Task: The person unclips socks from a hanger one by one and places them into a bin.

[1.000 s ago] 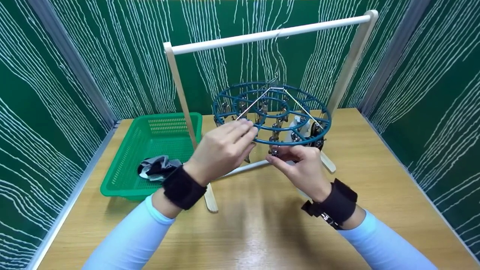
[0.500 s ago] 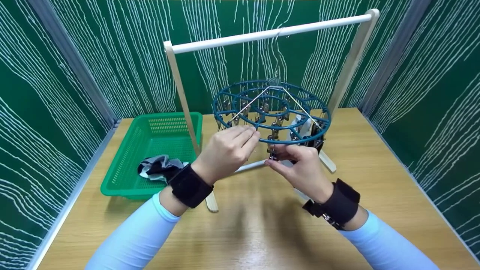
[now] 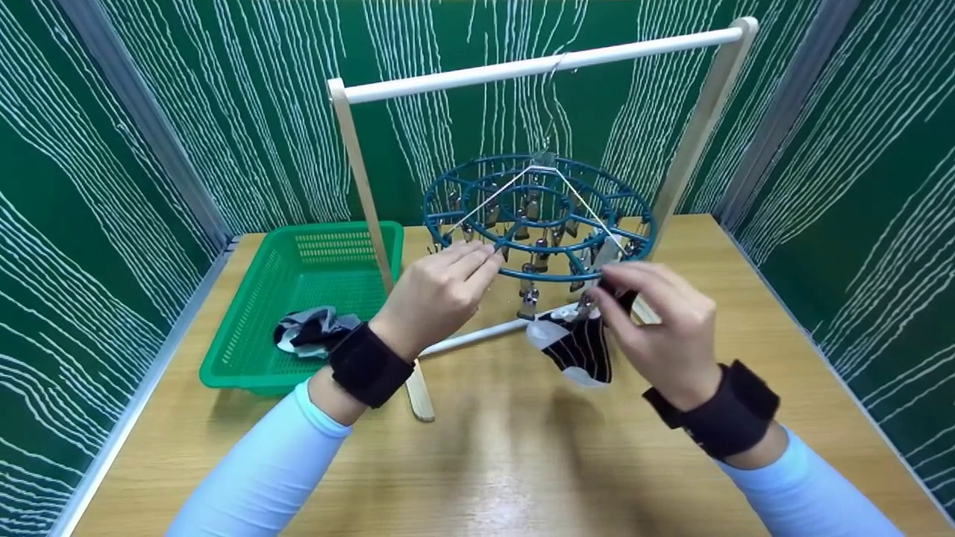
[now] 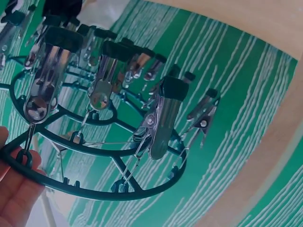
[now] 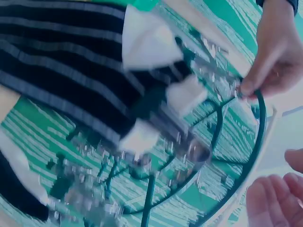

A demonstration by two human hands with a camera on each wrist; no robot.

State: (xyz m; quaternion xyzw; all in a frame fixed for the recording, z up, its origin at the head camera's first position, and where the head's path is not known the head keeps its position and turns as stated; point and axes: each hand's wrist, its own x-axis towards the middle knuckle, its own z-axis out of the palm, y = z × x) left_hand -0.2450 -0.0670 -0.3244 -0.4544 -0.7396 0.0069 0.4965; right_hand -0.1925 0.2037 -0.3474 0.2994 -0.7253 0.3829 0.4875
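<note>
A round dark-teal clip hanger (image 3: 533, 277) with several metal clips hangs from a white bar. My left hand (image 3: 440, 287) pinches its front-left rim; those fingers (image 4: 21, 194) also show under the rim in the left wrist view. From a clip near the front right hangs a black striped sock (image 3: 586, 350) with white patches. My right hand (image 3: 664, 321) is beside that clip, thumb and fingers apart. In the right wrist view, the striped sock (image 5: 71, 61) is held by a clip (image 5: 177, 135), and my right fingers (image 5: 270, 203) have nothing between them.
A green basket (image 3: 239, 306) stands at the left with a grey and black cloth item (image 3: 313, 332) in it. The wooden stand's left leg (image 3: 358, 179) rises beside the basket. Another black and white sock (image 5: 19, 179) shows at lower left in the right wrist view.
My right hand has let go of the front clip and moved right. The hanger has turned, its front going left, and the striped sock has swung forward into view. My left hand stays at the rim.
</note>
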